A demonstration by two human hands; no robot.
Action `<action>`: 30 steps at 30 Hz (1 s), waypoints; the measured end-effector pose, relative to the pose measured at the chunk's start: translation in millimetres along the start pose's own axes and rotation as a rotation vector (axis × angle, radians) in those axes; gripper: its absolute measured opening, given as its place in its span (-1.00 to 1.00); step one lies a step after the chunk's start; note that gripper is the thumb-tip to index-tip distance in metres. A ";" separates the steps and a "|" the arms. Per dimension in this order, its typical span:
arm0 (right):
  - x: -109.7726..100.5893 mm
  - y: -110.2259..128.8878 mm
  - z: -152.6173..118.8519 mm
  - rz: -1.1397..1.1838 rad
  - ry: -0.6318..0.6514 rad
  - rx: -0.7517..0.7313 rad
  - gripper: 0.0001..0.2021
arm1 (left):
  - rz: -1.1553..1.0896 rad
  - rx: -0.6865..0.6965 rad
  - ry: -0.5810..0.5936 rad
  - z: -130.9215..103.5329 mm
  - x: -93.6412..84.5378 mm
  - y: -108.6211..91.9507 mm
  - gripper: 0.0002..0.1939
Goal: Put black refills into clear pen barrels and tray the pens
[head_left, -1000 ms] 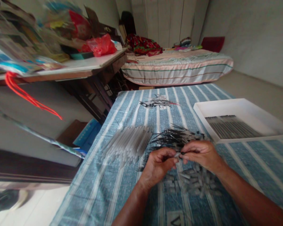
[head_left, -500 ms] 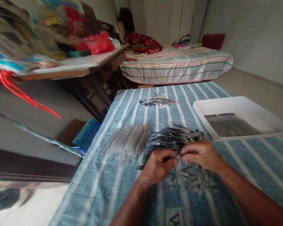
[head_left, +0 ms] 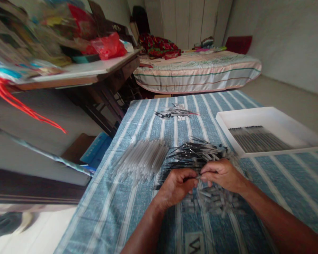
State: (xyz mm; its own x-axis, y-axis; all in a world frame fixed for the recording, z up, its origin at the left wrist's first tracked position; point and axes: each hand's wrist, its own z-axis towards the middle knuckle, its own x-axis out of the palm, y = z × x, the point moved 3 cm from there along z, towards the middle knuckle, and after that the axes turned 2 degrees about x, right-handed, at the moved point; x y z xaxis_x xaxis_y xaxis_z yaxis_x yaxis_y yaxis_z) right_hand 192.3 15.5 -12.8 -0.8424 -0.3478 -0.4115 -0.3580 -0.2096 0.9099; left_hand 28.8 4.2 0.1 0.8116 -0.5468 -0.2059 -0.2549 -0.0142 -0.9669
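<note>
My left hand (head_left: 178, 185) and my right hand (head_left: 221, 176) meet fingertip to fingertip, both pinched on a small greyish pen part, mostly hidden by the fingers. Just beyond them spreads a pile of thin black pen refills (head_left: 187, 151). Short translucent grey pen caps (head_left: 219, 203) lie scattered below my right hand. To the left is a heap of whitish, translucent pen barrels (head_left: 145, 157), laid roughly side by side. A shallow white box (head_left: 275, 120) at the right holds a row of dark-tipped, grey pens (head_left: 259, 137).
A blue striped cloth (head_left: 106, 211) covers the table. Toward its far end lies a small pile of dark thin pieces (head_left: 177, 112). A desk (head_left: 95, 76) with bags stands at the left, a red cord (head_left: 31, 109) hanging from it. A bed (head_left: 198, 74) is beyond.
Both hands stay pinched together, with only a slight shift of the fingers. The whole view has moved a little; the piles and the box look the same.
</note>
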 end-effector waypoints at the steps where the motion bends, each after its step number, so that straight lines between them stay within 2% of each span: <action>1: 0.7 -0.3 -0.2 -0.015 0.002 0.000 -0.77 | 0.026 0.015 -0.002 0.1 -0.2 -0.7 -0.87; 6: 2.7 -4.1 -1.1 -0.067 0.032 0.032 -0.67 | 0.161 0.089 -0.019 1.2 -0.8 -1.9 -0.86; 11: -3.8 0.3 -1.1 -0.015 0.007 -0.029 -0.77 | 0.149 0.107 -0.050 1.4 -2.2 -0.1 -0.87; 14: -3.5 3.7 -1.2 -0.029 0.034 -0.038 -0.84 | 0.142 0.109 -0.054 1.3 -2.2 -1.7 -0.88; 18: -1.0 4.0 -1.1 -0.153 0.013 -0.031 -0.65 | 0.135 0.111 -0.048 1.5 -1.6 -3.6 -0.87; 23: -0.4 2.5 -2.2 -0.074 0.044 -0.006 -0.81 | 0.125 0.120 -0.049 2.1 -1.6 -3.0 -0.88; 27: -1.6 2.9 -2.7 -0.147 0.041 0.051 -0.65 | 0.134 0.124 -0.041 2.3 -1.1 -3.2 -0.87; 30: -2.5 5.4 -2.2 -0.172 0.034 0.003 -0.76 | 0.131 0.122 -0.053 2.3 -1.4 -2.9 -0.88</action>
State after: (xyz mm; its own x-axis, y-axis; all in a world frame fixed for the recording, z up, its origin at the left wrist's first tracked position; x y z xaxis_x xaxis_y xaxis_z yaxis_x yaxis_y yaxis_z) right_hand 193.3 13.2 -7.0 -0.7550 -0.3375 -0.5622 -0.4967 -0.2654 0.8263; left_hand 29.7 7.0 2.8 0.8029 -0.4926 -0.3358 -0.2969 0.1580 -0.9417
